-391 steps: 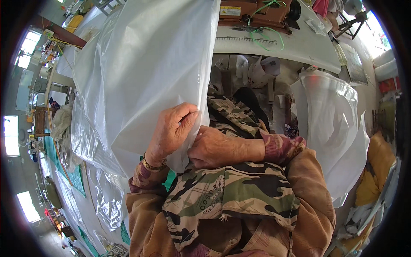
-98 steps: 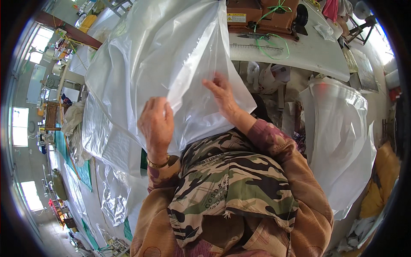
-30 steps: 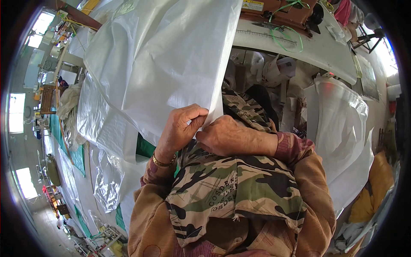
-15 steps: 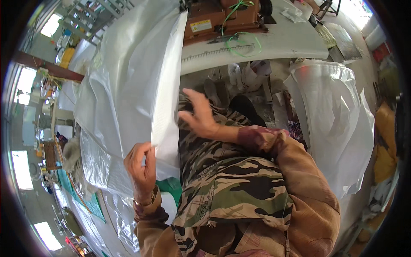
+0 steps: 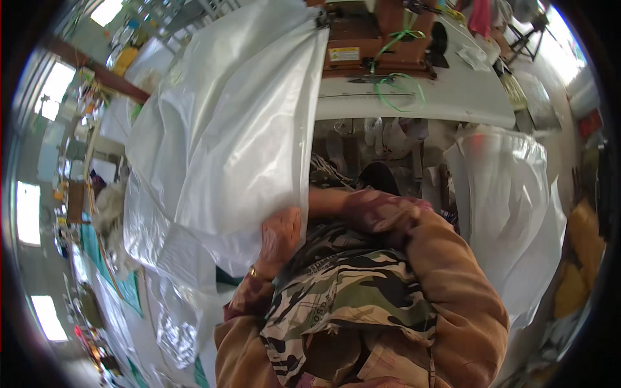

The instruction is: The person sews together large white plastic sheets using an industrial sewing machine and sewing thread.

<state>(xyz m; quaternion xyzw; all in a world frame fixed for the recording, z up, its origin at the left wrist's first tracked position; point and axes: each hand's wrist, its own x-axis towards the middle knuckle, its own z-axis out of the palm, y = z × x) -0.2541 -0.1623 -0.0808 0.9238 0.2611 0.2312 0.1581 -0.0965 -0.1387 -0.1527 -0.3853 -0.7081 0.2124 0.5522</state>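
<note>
White sheet [image 5: 239, 149], brown machine [image 5: 394, 55] at one o'clock.
Left hand [image 5: 282, 234] touches the sheet's five o'clock edge; right hand hides behind it. Can't tell if either grips.

The machine [image 5: 402, 57] stands far, on the table [image 5: 472, 100]; the sheet [image 5: 236, 152] lies left, the stack [image 5: 504, 207] right, nearer than the table.

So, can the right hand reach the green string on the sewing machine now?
Probably not directly: the right forearm runs behind the white plastic sheet, which hides the hand, though the string is uncovered.
</note>
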